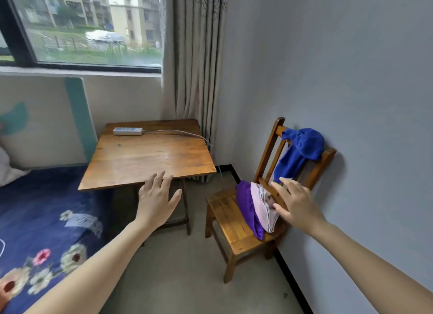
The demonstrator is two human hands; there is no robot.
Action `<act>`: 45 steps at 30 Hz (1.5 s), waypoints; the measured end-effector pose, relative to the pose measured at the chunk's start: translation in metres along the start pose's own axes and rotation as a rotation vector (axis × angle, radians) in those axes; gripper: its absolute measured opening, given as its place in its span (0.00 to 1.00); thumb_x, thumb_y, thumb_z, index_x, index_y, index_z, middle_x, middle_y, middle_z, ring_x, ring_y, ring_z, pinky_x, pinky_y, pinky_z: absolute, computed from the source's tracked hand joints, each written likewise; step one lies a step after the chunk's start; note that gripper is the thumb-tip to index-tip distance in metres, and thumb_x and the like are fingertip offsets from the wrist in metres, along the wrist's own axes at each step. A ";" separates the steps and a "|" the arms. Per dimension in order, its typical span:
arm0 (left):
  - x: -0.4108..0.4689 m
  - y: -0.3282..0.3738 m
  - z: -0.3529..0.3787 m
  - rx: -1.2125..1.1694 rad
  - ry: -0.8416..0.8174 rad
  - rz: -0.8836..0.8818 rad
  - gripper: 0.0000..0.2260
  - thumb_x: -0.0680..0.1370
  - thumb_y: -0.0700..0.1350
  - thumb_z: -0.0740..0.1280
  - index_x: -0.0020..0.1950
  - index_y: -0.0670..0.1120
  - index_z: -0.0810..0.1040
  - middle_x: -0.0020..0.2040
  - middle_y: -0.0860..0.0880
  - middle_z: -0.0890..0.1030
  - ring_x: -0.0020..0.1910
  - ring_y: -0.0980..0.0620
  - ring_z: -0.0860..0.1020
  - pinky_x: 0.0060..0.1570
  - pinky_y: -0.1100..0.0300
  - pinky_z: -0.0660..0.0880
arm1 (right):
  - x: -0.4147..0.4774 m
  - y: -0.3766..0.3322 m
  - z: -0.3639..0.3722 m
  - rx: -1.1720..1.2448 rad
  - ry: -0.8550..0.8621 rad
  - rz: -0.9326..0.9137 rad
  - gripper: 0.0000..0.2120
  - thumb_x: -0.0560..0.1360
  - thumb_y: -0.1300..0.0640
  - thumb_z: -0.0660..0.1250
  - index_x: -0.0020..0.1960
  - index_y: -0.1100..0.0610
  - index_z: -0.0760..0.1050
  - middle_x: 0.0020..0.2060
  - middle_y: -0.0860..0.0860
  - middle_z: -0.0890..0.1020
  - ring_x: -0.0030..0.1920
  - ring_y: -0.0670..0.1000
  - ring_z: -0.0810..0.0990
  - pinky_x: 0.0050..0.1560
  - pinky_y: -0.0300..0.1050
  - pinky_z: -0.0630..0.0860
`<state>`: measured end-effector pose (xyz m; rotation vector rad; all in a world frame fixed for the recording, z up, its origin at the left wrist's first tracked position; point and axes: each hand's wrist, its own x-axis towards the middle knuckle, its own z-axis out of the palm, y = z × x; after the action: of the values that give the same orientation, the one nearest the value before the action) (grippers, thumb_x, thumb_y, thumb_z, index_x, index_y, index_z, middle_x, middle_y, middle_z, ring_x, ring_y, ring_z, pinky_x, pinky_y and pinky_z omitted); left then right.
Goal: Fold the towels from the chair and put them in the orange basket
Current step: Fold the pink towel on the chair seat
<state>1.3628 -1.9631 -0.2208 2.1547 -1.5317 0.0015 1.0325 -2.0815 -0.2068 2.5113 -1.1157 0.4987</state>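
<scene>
Hovering over the back of the wooden chair [228, 217], the right grip [297, 203] is a bare hand with its fingers spread and nearly straight, holding nothing. Its thumb lies at the edge of the pink striped towel [262, 203], though whether it touches the cloth cannot be told.

That towel sits bunched on the rear of the seat, against the foot of the backrest. Pressed against it on the side away from the wall is a purple towel [246, 205], also crumpled and standing up on the seat. A blue towel [302, 147] is draped over the top rail of the backrest and hangs down behind the slats, just above the right grip's fingertips. The chair stands with its back against the grey wall [339, 67].

The left grip [155, 201] is held out in the air in front of the near edge of the wooden surface [145, 154], palm down, fingers loosely spread, with nothing in it. Whether its fingertips touch that edge cannot be told.

On the far side of the surface lies a white power strip [127, 131], and its cable [178, 132] runs across to the right corner and drops over the edge. To the left is a bed with a navy floral cover [42, 220]. Behind the surface are a window [82, 25] and a patterned curtain [194, 55] hanging in the corner of the room.
</scene>
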 end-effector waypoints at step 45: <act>0.366 0.067 0.422 0.028 -1.187 0.239 0.18 0.81 0.51 0.55 0.70 0.48 0.68 0.68 0.50 0.70 0.66 0.52 0.69 0.63 0.62 0.68 | 0.108 0.083 0.366 0.496 -0.873 1.316 0.24 0.78 0.48 0.58 0.72 0.53 0.60 0.70 0.50 0.65 0.69 0.50 0.66 0.64 0.41 0.69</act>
<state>1.3226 -2.4691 -0.4638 2.0116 -2.3454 -1.3816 1.1015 -2.3661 -0.4659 1.9281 -3.2969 -0.1490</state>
